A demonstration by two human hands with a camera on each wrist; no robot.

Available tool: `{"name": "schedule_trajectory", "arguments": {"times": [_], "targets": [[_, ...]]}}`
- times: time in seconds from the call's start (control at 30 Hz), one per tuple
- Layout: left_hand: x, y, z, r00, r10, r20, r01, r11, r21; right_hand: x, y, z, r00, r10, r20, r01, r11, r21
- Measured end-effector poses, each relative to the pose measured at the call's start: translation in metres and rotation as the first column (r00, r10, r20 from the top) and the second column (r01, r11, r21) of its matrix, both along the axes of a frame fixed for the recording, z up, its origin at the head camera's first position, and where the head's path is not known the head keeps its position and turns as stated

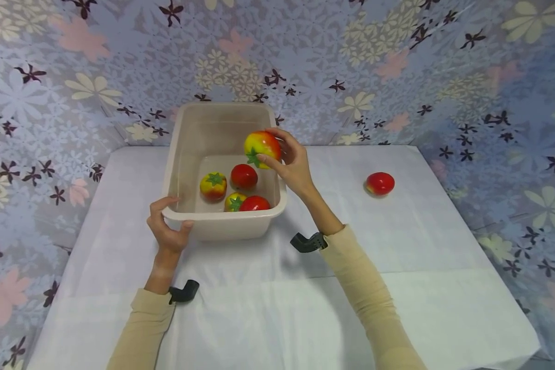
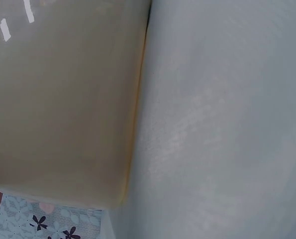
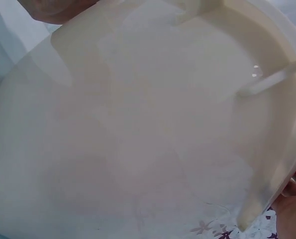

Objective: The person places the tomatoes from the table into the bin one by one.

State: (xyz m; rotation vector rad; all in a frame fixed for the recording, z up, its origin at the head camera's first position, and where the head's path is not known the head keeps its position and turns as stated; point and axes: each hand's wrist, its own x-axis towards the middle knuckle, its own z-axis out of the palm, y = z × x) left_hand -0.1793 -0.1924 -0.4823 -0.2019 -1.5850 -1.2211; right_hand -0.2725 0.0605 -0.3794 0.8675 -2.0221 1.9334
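My right hand (image 1: 293,162) holds a glossy red-and-yellow tomato (image 1: 264,144) with a green star-shaped top, over the right side of a beige plastic bin (image 1: 222,218). Thumb and fingers are on opposite sides of the fruit. At the bin's near left corner, my left hand (image 1: 168,226) grips the rim, its thumb on the near side. Several more tomatoes lie on the bin floor, among them a red one (image 1: 244,177) and a yellow-red one (image 1: 213,186). The bin's outer wall (image 2: 63,109) takes up much of both wrist views; only part of the right hand (image 3: 293,211) shows there.
A single red tomato (image 1: 380,183) lies on the white-covered table (image 1: 425,236), to the right of the bin. Flower-patterned cloth (image 1: 314,67) rises behind the table and at both sides. A black wrist mount (image 1: 308,242) sticks out from the right sleeve.
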Motion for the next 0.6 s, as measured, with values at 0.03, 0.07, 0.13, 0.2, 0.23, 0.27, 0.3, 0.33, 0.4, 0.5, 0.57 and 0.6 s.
{"name": "schedule_trajectory", "arguments": {"times": [0.03,0.07,0.13,0.2,0.23,0.27,0.3,0.33,0.4,0.5,0.57,0.6], "targets": [[0.000,0.000,0.000,1.000,0.004,0.002,-0.004,1.000,-0.001,0.000,0.000,-0.001,1.000,0.003,-0.007,-0.003,1.000,0.000],[0.001,0.000,0.001,1.000,0.006,0.005,-0.006,1.000,-0.003,0.000,-0.001,-0.001,1.000,0.006,-0.012,-0.006,1.000,0.000],[0.000,-0.001,0.001,1.000,0.002,0.009,-0.002,1.000,-0.008,-0.001,-0.002,-0.003,1.000,0.006,-0.015,-0.006,1.000,0.001],[-0.001,-0.003,0.000,1.000,0.001,0.017,-0.001,1.000,-0.016,-0.002,-0.004,-0.004,1.000,0.001,-0.009,0.000,1.000,0.005],[-0.002,-0.004,0.000,1.000,-0.002,0.017,0.002,1.000,-0.020,-0.002,-0.005,-0.004,1.000,-0.003,-0.005,0.003,1.000,0.006],[-0.003,-0.005,0.000,1.000,-0.007,0.018,0.007,1.000,-0.022,-0.002,-0.006,-0.004,1.000,-0.007,0.000,0.007,1.000,0.010],[-0.004,-0.006,0.000,1.000,-0.016,0.016,0.016,1.000,-0.022,-0.003,-0.006,-0.005,1.000,-0.012,0.003,0.012,1.000,0.015],[-0.005,-0.007,0.000,1.000,-0.025,0.015,0.025,0.999,-0.022,-0.003,-0.007,-0.005,1.000,-0.017,0.008,0.017,1.000,0.019],[-0.007,-0.008,0.001,0.999,-0.043,0.014,0.043,0.999,-0.024,-0.003,-0.007,-0.006,1.000,-0.022,0.015,0.022,1.000,0.018],[-0.009,-0.009,0.002,0.998,-0.059,0.016,0.059,0.998,-0.021,-0.004,-0.008,-0.005,1.000,-0.025,0.013,0.025,1.000,0.012],[-0.011,-0.010,0.003,0.998,-0.054,0.022,0.055,0.998,-0.023,-0.006,-0.009,-0.004,1.000,-0.019,0.007,0.019,1.000,0.004],[-0.012,-0.010,0.004,0.998,-0.053,0.024,0.053,0.998,-0.023,-0.007,-0.010,-0.004,1.000,-0.016,0.002,0.016,1.000,0.004]]}}
